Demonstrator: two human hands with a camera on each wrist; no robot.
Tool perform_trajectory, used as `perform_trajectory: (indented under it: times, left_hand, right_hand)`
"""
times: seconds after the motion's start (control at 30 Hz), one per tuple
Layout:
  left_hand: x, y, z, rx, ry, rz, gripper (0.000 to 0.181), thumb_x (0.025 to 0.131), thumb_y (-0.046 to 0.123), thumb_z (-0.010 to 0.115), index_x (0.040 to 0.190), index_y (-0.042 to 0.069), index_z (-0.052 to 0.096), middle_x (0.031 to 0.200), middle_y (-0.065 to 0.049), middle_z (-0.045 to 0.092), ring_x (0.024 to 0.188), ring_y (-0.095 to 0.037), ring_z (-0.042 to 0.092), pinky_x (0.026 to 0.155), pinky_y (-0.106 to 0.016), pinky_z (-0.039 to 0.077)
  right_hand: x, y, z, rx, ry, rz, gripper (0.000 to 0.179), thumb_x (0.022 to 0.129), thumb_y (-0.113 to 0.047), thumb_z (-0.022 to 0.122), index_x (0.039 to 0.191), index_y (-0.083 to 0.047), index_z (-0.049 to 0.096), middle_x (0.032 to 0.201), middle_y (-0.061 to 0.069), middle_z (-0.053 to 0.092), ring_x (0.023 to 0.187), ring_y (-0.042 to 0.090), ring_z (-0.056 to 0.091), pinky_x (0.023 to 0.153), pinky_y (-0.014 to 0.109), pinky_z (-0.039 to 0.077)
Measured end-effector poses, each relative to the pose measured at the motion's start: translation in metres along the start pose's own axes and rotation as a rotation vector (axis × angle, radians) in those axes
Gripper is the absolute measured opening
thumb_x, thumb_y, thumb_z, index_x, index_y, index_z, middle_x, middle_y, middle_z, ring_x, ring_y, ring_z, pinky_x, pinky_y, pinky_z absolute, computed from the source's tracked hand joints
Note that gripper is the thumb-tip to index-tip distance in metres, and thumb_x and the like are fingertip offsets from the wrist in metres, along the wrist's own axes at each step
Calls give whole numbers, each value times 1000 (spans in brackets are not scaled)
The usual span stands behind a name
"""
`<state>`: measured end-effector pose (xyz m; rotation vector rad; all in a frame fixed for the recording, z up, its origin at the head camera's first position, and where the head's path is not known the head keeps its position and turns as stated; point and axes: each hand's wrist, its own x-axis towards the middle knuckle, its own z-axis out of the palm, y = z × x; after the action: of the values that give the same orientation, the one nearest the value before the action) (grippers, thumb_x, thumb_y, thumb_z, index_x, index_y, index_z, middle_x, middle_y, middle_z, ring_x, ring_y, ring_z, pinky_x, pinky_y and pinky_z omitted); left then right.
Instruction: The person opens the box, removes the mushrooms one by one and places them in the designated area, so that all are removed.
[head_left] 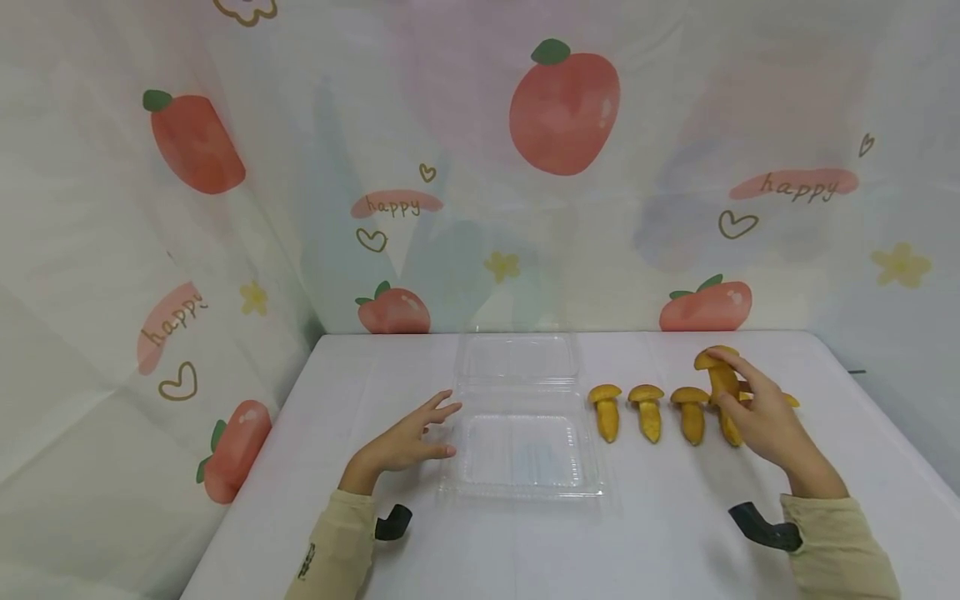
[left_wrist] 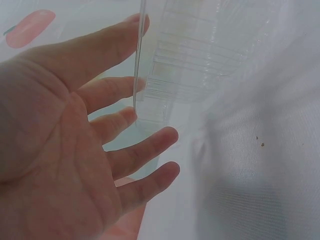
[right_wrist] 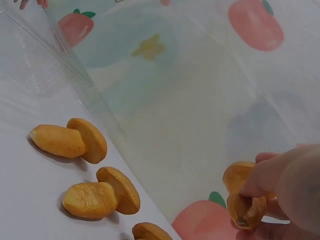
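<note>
My right hand [head_left: 768, 421] pinches a yellow-brown mushroom [head_left: 722, 379] by its stem, between thumb and fingers. In the right wrist view that mushroom [right_wrist: 239, 206] is raised off the table, partly covered by the fingers. A transparent plastic clamshell box [head_left: 522, 492] lies with its lid [head_left: 517, 358] folded back toward the wall. Beside the box's left edge is my left hand [head_left: 405, 440], fingers spread. The left wrist view shows its thumb and some fingertips at the box rim [left_wrist: 137, 75]; firm contact cannot be made out.
In a row right of the box lie several mushrooms, including a left one [head_left: 607, 417], a second [head_left: 648, 417] and a third [head_left: 692, 417]. Others are partly hidden by my right hand. A printed cloth wall [head_left: 465, 275] borders the white table [head_left: 517, 550] at the back.
</note>
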<state>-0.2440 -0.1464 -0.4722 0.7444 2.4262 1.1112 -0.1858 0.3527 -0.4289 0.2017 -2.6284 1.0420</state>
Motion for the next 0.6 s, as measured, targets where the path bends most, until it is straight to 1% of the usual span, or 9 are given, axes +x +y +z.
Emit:
perform_trajectory:
  times: [0.03,0.07,0.17,0.2,0.27,0.4,0.47,0.53,0.6]
  left_hand:
    - [0,0,0,-2,0,0,73,95,19,71,157,6,36,171,-14,14,151,-43,32,118,-65,32]
    - [0,0,0,-5,1,0,73,95,19,71,157,6,36,171,-14,14,151,-43,32,118,-65,32]
    - [-1,1,0,-11,-3,-1,72,95,19,71,157,7,36,171,-14,13,151,-43,32,118,-65,32]
    - [-1,1,0,-11,-4,1,72,95,19,71,157,7,36,171,-15,13,150,-43,33,118,-65,32]
    - [-1,2,-1,-10,-5,2,72,95,18,71,157,6,36,171,-15,13,149,-43,35,118,-65,32]
    - [-1,2,-1,-4,-8,15,72,95,17,71,156,4,36,170,-17,13,147,-44,37,117,-65,33]
    - [-1,1,-1,-2,-8,17,72,95,17,71,156,4,36,170,-18,13,147,-44,38,117,-66,33]
    - [-1,1,-1,-1,-7,22,72,95,17,71,156,3,36,170,-18,13,147,-45,38,117,-66,33]
    - [-1,1,-1,-5,-6,22,72,95,17,70,156,3,36,170,-18,13,147,-44,38,117,-65,33]
  right_hand:
    - [0,2,0,2,0,6,57,97,8,49,152,-4,39,148,33,43,120,50,44,94,23,39]
    - [1,4,0,-6,2,15,57,98,7,49,152,-4,39,148,33,42,121,51,44,95,31,41]
    - [0,9,-1,-14,7,42,57,98,7,46,153,-4,37,148,34,42,121,53,43,97,56,41]
    - [0,11,-1,-20,11,51,57,98,7,46,153,-4,37,148,34,42,121,53,43,96,60,40]
    - [-1,14,-2,-32,13,74,59,97,6,45,154,-6,36,147,33,43,120,52,44,97,60,40]
    - [-1,19,-2,-11,19,109,61,97,7,43,156,-6,34,148,35,42,122,55,41,100,70,40]
    - [-2,21,-3,13,22,119,61,97,8,42,156,-5,33,148,37,40,124,59,39,100,78,35]
    - [-2,23,-4,20,28,127,60,97,8,41,156,-5,33,148,39,39,125,60,39,101,80,32]
    - [-2,25,-5,6,31,133,61,97,8,41,156,-5,33,148,39,39,124,59,40,105,77,33]
